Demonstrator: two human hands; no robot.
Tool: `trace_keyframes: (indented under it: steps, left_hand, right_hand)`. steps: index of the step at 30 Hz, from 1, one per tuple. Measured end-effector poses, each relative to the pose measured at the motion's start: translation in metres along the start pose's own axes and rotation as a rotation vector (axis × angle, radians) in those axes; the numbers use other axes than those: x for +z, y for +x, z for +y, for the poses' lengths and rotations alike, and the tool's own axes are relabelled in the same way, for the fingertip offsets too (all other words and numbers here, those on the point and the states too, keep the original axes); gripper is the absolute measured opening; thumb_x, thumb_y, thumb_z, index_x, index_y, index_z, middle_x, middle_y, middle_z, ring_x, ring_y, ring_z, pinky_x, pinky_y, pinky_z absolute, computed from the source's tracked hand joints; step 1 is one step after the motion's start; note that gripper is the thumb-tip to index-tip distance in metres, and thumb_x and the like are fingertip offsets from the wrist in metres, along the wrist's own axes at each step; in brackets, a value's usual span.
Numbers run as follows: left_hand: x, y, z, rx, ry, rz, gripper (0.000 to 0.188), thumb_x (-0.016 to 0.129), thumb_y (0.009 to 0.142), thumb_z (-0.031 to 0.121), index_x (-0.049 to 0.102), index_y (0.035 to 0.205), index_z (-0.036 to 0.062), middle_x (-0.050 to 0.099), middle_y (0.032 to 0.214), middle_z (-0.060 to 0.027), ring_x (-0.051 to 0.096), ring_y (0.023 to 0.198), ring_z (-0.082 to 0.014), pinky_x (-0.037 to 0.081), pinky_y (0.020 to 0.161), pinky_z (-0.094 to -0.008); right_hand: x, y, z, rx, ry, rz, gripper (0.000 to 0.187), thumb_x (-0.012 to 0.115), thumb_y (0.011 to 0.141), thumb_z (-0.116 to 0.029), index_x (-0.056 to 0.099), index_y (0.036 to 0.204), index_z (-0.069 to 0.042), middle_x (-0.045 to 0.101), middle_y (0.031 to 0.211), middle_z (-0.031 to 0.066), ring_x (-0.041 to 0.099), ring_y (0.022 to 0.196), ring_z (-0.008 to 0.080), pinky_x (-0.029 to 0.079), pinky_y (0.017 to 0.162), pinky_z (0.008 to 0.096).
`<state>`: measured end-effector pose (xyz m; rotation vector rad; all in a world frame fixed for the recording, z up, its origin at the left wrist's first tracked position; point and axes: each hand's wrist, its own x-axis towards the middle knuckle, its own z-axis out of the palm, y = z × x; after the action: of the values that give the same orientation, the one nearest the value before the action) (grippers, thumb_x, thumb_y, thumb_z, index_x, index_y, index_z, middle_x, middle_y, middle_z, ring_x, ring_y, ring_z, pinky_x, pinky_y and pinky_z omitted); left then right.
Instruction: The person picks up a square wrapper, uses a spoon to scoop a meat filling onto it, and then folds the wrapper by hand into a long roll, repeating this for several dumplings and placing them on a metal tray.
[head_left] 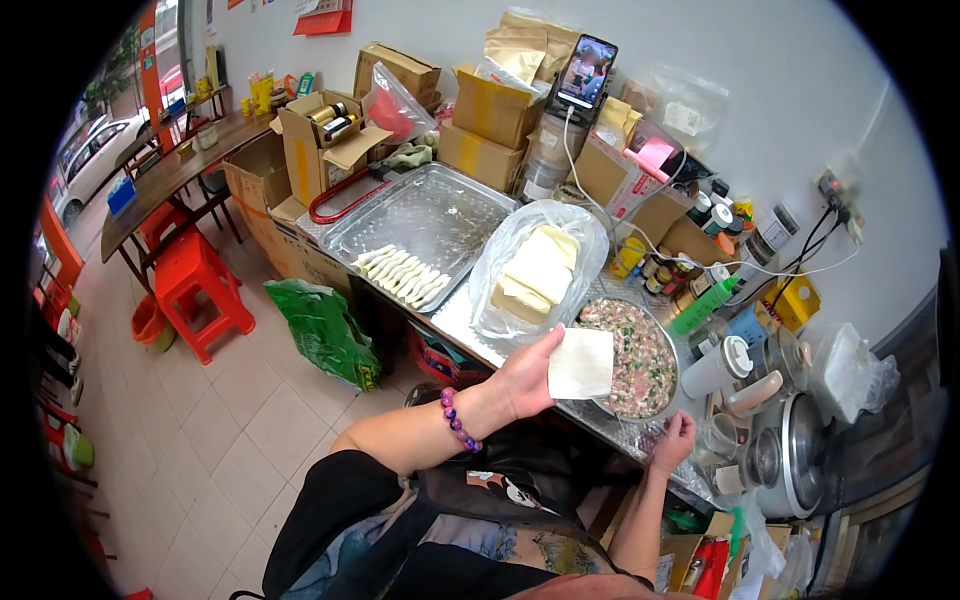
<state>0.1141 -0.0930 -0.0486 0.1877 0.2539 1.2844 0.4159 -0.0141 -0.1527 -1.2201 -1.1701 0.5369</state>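
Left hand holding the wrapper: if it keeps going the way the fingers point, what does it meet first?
Probably the bowl of minced filling. The left hand holds the square wrapper with fingers pointing across toward the bowl's rim. Depth is unclear; it may pass above the bowl.

One square wrapper (581,364) is held, one bowl of filling (640,362) and one metal tray (430,215) are seen, and two red stools (195,285) are counted.
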Motion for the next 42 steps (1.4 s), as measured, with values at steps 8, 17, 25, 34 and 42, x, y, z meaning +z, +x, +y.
trace_keyframes:
  steps: [8,17,25,34,42]
  left_hand:
    - [0.021,-0.013,-0.020,-0.080,-0.006,-0.071,0.044,0.034,0.096,0.032,0.041,0.124,-0.0005,0.052,0.121,-0.0129,0.051,0.111,-0.0265,0.038,0.098,-0.0405]
    - [0.023,-0.029,-0.043,-0.130,0.150,-0.189,0.035,0.037,0.096,0.026,0.047,0.118,0.0013,0.056,0.112,-0.0103,0.057,0.101,-0.0202,0.045,0.090,-0.0359]
    - [0.012,-0.039,-0.040,-0.070,0.169,-0.139,0.028,0.042,0.095,0.024,0.050,0.113,0.0029,0.058,0.105,-0.0083,0.058,0.096,-0.0190,0.048,0.084,-0.0346]
    - [-0.040,-0.043,-0.039,-0.181,0.078,0.040,0.029,0.045,0.093,0.029,0.053,0.104,0.0034,0.057,0.109,-0.0130,0.056,0.102,-0.0252,0.044,0.091,-0.0394]
    - [-0.054,-0.046,-0.037,-0.276,-0.105,-0.122,0.046,0.038,0.094,0.040,0.049,0.115,-0.0001,0.056,0.111,-0.0129,0.056,0.101,-0.0229,0.044,0.089,-0.0378]
  right_hand:
    - [-0.001,-0.015,-0.102,-0.097,0.163,-0.113,0.012,0.053,0.087,-0.006,0.057,0.096,0.001,0.057,0.083,0.0027,0.053,0.075,0.0098,0.044,0.071,0.0237]
    - [0.025,-0.053,-0.179,-0.040,0.210,-0.762,0.018,0.053,0.085,-0.006,0.058,0.100,0.003,0.060,0.088,0.0037,0.054,0.083,0.0102,0.043,0.077,0.0232]
    - [0.046,-0.061,-0.178,-0.098,0.268,-0.701,0.010,0.060,0.083,-0.004,0.060,0.091,0.001,0.061,0.085,0.0014,0.053,0.076,0.0073,0.041,0.070,0.0208]
    - [0.052,-0.063,-0.187,-0.167,0.141,-0.629,0.006,0.060,0.081,-0.001,0.061,0.086,0.001,0.058,0.075,0.0019,0.053,0.068,0.0083,0.042,0.060,0.0211]
    - [0.072,-0.105,-0.185,-0.609,-0.161,-1.108,0.010,0.063,0.075,-0.004,0.062,0.084,-0.001,0.060,0.077,0.0108,0.058,0.067,0.0238,0.046,0.061,0.0308]
